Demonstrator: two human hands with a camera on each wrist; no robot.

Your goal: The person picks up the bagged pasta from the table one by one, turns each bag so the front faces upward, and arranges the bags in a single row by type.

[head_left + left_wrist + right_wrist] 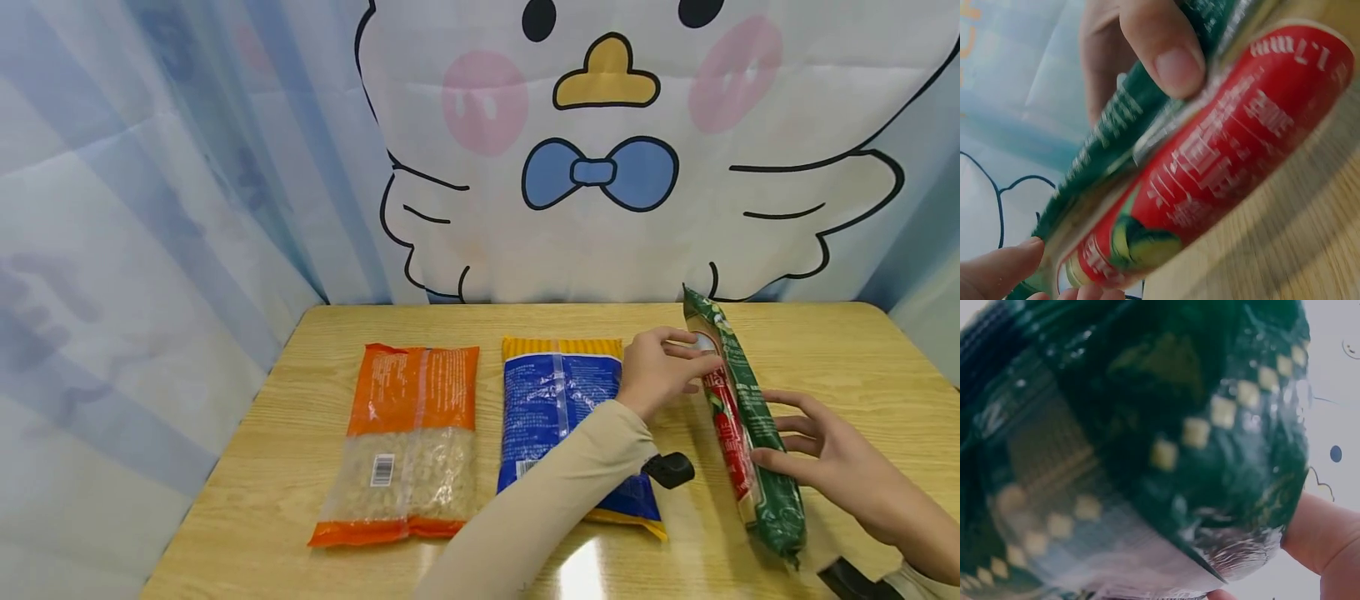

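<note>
- Presently in both hands: one green packet [757, 442] with a red label, tilted up onto its narrow side over the right part of the surface [247, 467], its label turned toward the left edge. Its far tip overlaps the far edge in the head view (whether its underside touches the wood cannot be told).
- Left hand [660, 367]: thumb and fingers pinching the green packet close to its far end; beige sleeve [555, 492] reaching across from the near edge.
- Right hand [832, 454]: gripping the same packet on the side toward the right edge, thumb by the label and the other fingers set apart along the green side.
- Blue packet [532, 400]: yellow-ended, flat near the middle of the surface, partly hidden by the left arm; a pale seam runs down it.
- Orange packet [390, 400]: flat, toward the left edge, just beside the blue one and apart from it; clear lower half with pale contents (too small to identify) and a barcode label.
- Backdrop: curtain [465, 233] behind the far edge, printed with a white figure in a blue bow tie.
</note>
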